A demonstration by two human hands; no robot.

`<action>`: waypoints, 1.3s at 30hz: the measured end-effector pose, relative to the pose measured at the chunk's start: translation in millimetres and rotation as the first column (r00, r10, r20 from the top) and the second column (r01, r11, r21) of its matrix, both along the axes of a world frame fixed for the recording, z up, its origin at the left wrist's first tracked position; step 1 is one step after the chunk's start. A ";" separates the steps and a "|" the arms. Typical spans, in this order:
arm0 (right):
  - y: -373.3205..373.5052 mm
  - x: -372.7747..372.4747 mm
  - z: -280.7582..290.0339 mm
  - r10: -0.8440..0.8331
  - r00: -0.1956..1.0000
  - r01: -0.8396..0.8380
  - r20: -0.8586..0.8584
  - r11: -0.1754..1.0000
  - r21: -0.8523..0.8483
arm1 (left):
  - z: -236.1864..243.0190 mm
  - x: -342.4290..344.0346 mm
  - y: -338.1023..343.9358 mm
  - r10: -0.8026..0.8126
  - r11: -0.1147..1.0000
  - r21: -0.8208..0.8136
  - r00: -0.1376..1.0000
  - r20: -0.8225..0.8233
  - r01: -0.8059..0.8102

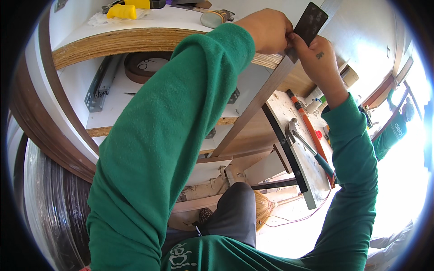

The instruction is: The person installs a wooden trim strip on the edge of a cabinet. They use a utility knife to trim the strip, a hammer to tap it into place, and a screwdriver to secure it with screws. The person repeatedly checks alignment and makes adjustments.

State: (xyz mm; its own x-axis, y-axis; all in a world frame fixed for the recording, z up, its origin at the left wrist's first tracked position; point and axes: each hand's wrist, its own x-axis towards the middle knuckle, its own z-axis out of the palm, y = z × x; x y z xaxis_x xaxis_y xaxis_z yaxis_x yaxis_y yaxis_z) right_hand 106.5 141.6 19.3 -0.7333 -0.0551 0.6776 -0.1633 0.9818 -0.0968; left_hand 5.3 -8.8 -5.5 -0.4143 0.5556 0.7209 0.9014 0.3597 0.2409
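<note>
Head view: your right hand (318,56) has its thumb and fingers closed on a flat, dark, rectangular piece with rounded corners (312,22), at the far right of the cabinet, over the grey-brown wood-grain upright (257,97). Can't tell if piece and upright touch. Your left hand (267,30) is curled just beside it, fingertips meeting your right thumb; can't tell if they pinch anything.

Progress, my read: upright looks faced where visible. Upper shelf's layered plywood front edge (126,43) is bare, so likely unfinished. Brown coiled strip (131,68) and grey perforated metal runners (100,88) lie on the shelf below, left, apparently unfitted. Can't judge the spot under your hands.
</note>
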 end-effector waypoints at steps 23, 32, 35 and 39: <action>26.1 74.0 25.1 0.179 0.965 -0.237 -0.192 0.906 -0.351 | 2.5 7.3 -9.0 -0.038 0.998 -0.041 0.982 0.186 0.046; 64.2 155.4 -4.7 0.190 0.961 -0.236 -0.199 0.941 -0.244 | -28.4 36.7 11.8 -0.070 0.996 -0.086 0.816 -0.573 0.025; 80.2 170.4 -12.3 0.209 0.962 -0.255 -0.176 0.917 -0.307 | -52.2 72.3 0.6 -0.169 0.949 -0.314 0.804 -0.570 -0.023; 102.7 187.5 -18.6 0.200 0.954 -0.279 -0.221 0.861 -0.425 | -51.7 82.3 -12.3 0.017 0.923 -0.341 0.903 -0.429 -0.179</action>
